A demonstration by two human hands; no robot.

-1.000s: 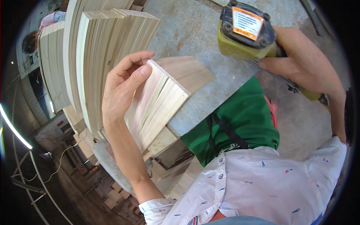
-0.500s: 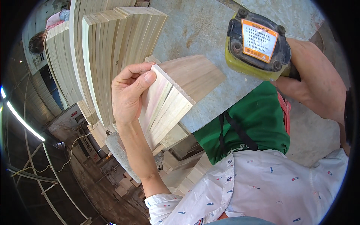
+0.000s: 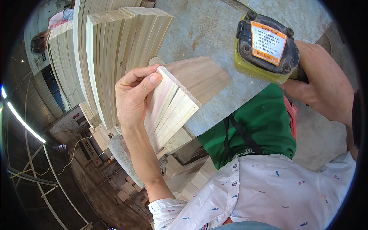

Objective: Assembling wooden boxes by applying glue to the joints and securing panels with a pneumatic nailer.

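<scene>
My left hand [image 3: 132,96] pinches the upper corner of a pale wooden board [image 3: 168,105], thumb on its near face. This board is tilted on edge, its long edge meeting a browner wooden board [image 3: 203,73] that extends over the metal-topped table [image 3: 199,28]. On the right, my right hand [image 3: 312,71] is wrapped round the handle of a yellow-green and black nail gun [image 3: 264,48], with its capped, labelled end facing up. The nail gun is held over the table's right part, apart from the boards; its nose is hidden under the body.
Tall stacks of pale boards [image 3: 126,42] stand left of and behind my left hand. A rounded grey object [image 3: 124,159] lies beneath my left forearm. Wooden pieces [image 3: 188,180] are piled below the table edge. Another person [image 3: 40,42] is behind the stacks at far left.
The view has shifted very slightly, and the nail gun sits a touch further right. Both hands keep the same hold.
</scene>
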